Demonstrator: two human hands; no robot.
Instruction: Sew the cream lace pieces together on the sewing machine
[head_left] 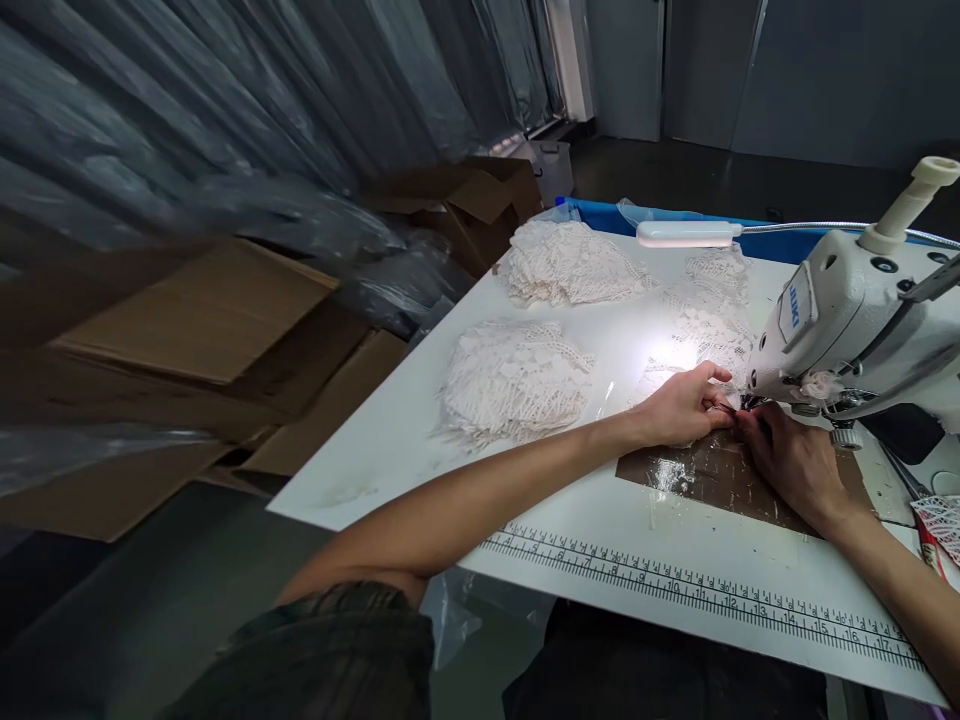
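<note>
Both of my hands meet at the needle area of a white sewing machine. My left hand is closed in a pinch beside the presser foot, its index finger raised. Close against it, my right hand is curled with its fingertips at the same spot. What lies between the fingertips is too small and too covered to make out. White lace pieces lie just behind my left hand, under a bright glare. A brown shiny sheet covers the table beneath my hands.
Two piles of white lace, a nearer one and a farther one, rest on the white table. A lamp bar hangs above its back edge. A printed ruler runs along the front. Cardboard boxes stand to the left.
</note>
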